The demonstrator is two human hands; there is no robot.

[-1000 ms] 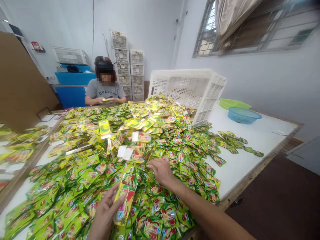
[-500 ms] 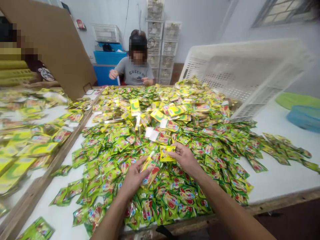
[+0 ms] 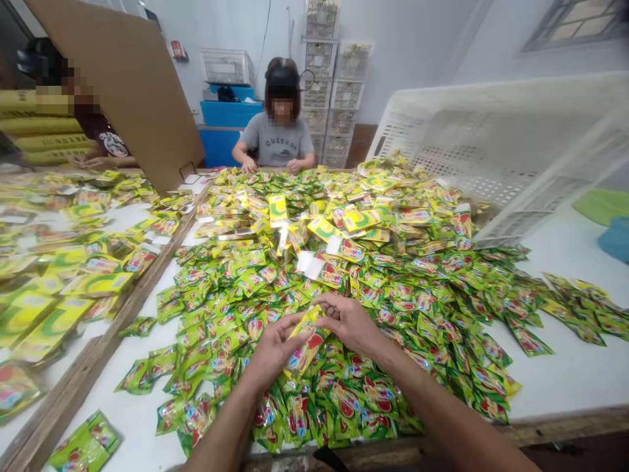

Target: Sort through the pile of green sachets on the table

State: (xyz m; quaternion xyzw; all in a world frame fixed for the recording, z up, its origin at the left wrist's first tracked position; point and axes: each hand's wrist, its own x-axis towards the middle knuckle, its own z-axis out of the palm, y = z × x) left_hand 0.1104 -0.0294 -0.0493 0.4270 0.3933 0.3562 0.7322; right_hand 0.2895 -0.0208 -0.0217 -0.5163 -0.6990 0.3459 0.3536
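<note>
Fingers of the left hand and of the right hand pinch one shiny packet between them, low in the middle of the view. Both hands touch it, so neither is nearer. The left hand has its 7 o'clock end and the right hand has its 1 o'clock end. Its long side runs along that line. It is held just above the heap.

Biggest is the white counter, smooth and flat with a wooden edge. On it lies a wide heap of packets. They are green and yellow with red pictures, crinkly and shiny, and they spread from the hands up to 12 o'clock. At 2 o'clock a white plastic crate full of little holes lies tipped on its side, touching the heap. At 10 o'clock a flat brown cardboard sheet leans up. At 12 o'clock a person in a grey shirt sits at the far side. At 3 o'clock a round green bowl and a blue bowl are cut off by the picture's edge.
</note>
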